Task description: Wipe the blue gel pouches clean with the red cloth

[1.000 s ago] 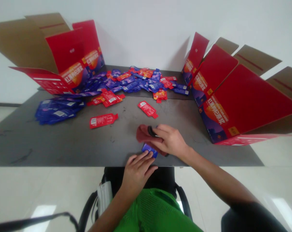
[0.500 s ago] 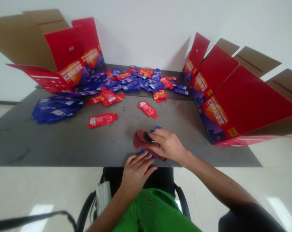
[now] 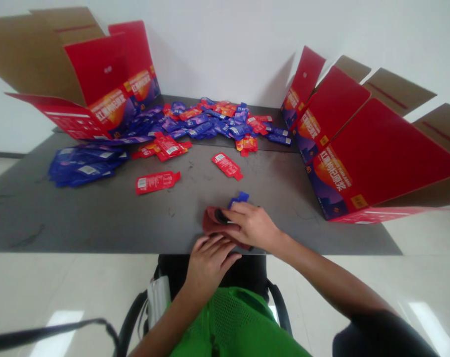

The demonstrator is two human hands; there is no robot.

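My right hand (image 3: 255,224) is closed around a reddish-brown cloth (image 3: 211,220) with a black patch beside the fingertips. The cloth lies over a blue pouch (image 3: 238,199), whose spout end shows beyond my hand; the rest is covered. At the table's front edge, my left hand (image 3: 210,263) lies flat, fingers stretched out and their tips against the cloth's near side. Whether they touch the pouch underneath is hidden. Farther back lie two single red pouches, one to the left (image 3: 158,182) and another nearer the middle (image 3: 227,165).
A heap of blue and red pouches (image 3: 210,121) spreads along the back of the grey table (image 3: 165,218). Blue pouches are stacked at left (image 3: 85,166). Open red cartons stand at left (image 3: 98,74) and right (image 3: 388,158), flaps spread outward.
My right hand and the cloth have shifted slightly left and toward me, exposing more of the blue pouch's far end. The left hand stays nearly in place.
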